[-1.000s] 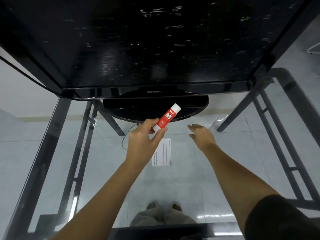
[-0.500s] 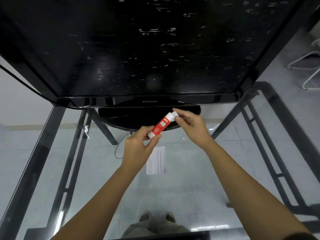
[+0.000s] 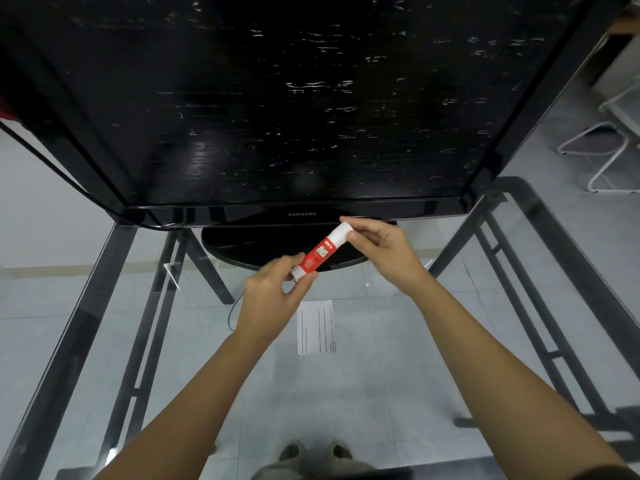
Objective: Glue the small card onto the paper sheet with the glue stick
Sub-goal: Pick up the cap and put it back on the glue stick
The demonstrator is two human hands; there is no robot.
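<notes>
A large black monitor (image 3: 277, 98) stands at the far side of a glass table (image 3: 433, 341), its round base (image 3: 242, 244) resting on the glass directly behind the hands. A dark cable (image 3: 232, 313) curls beside the left wrist. Through the glass show the table's dark frame (image 3: 86, 323), the tiled floor and the person's feet (image 3: 313, 452). A white chair frame (image 3: 606, 150) stands on the floor off to the right.

A small printed sheet (image 3: 316, 326) lies flat on the glass, just below and between the hands; whether it is the card or the paper is hard to tell.

The left hand (image 3: 273, 292) is closed around the lower end of the red glue stick (image 3: 320, 252), which tilts up toward the right, above the table. The right hand (image 3: 384, 251) pinches the stick's white cap (image 3: 341, 233) between thumb and fingertips.
</notes>
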